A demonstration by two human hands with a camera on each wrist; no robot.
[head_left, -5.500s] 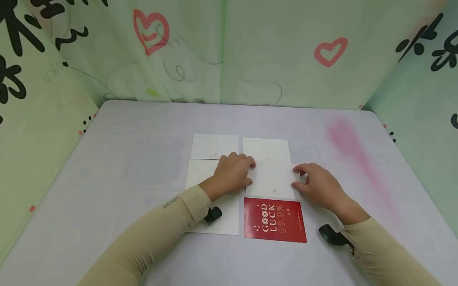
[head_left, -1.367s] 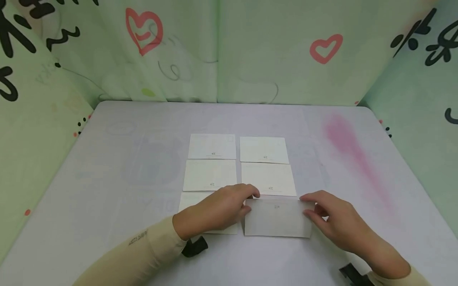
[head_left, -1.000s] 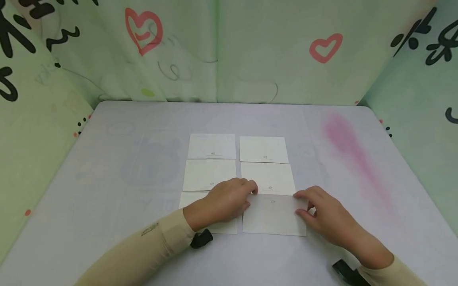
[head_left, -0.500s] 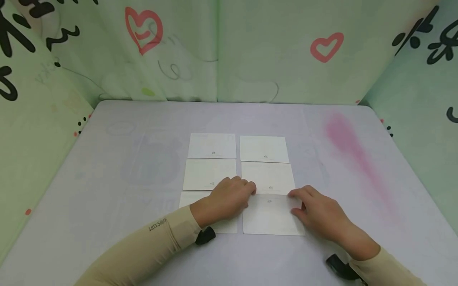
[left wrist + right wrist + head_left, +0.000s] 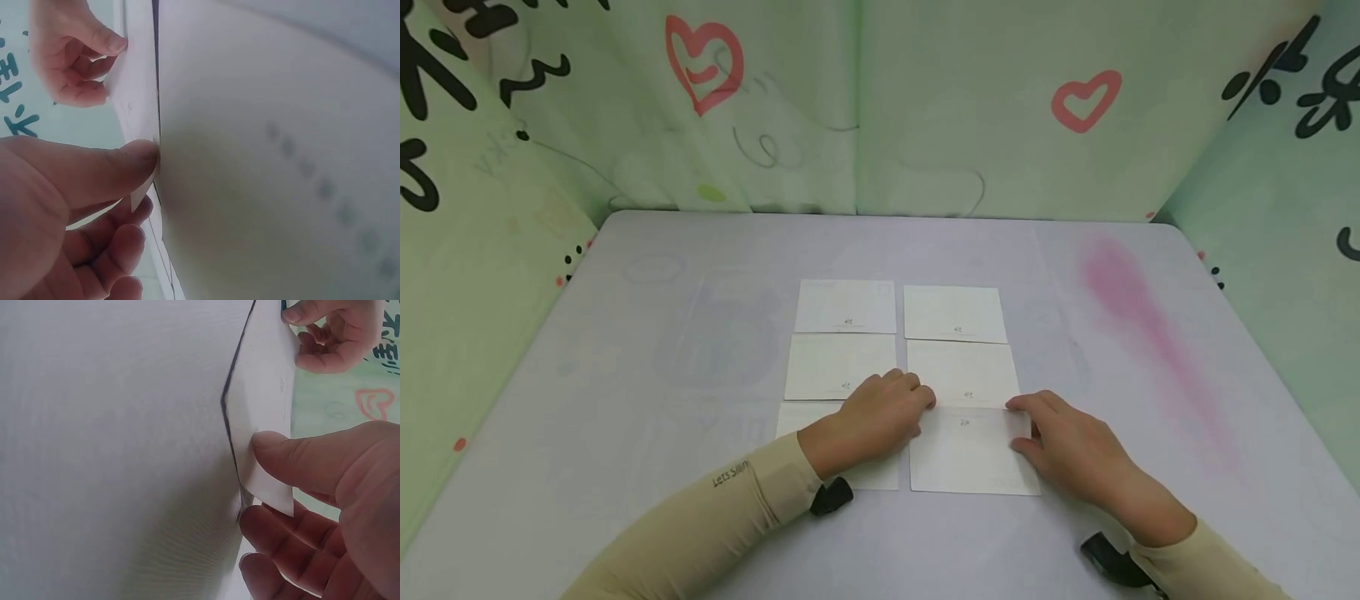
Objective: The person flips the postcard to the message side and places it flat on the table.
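In the head view, a white card [image 5: 973,458] lies at the near right of two columns of cards. My left hand [image 5: 876,421] pinches its far left corner, thumb on top and fingers beneath in the left wrist view. The far right corner is pinched by my right hand [image 5: 1075,450]; the right wrist view shows that edge lifted slightly between thumb [image 5: 275,447] and fingers. Beyond it, meeting its far edge, is another white card [image 5: 962,371]. My left hand and forearm partly cover the near left card [image 5: 797,415].
Farther off lie a middle left card [image 5: 835,362], a far left card [image 5: 846,304] and a far right card [image 5: 953,311], all white side up. A narrow gap parts the columns. The white tabletop [image 5: 700,267] has a pink smear [image 5: 1135,308]. Green printed cloth [image 5: 925,125] surrounds it.
The red GOOD LUCK card at near right now shows a white side. Both hands came nearer from the middle right card, then lowered the tilted card and slid it left. The last half second is nearly still.
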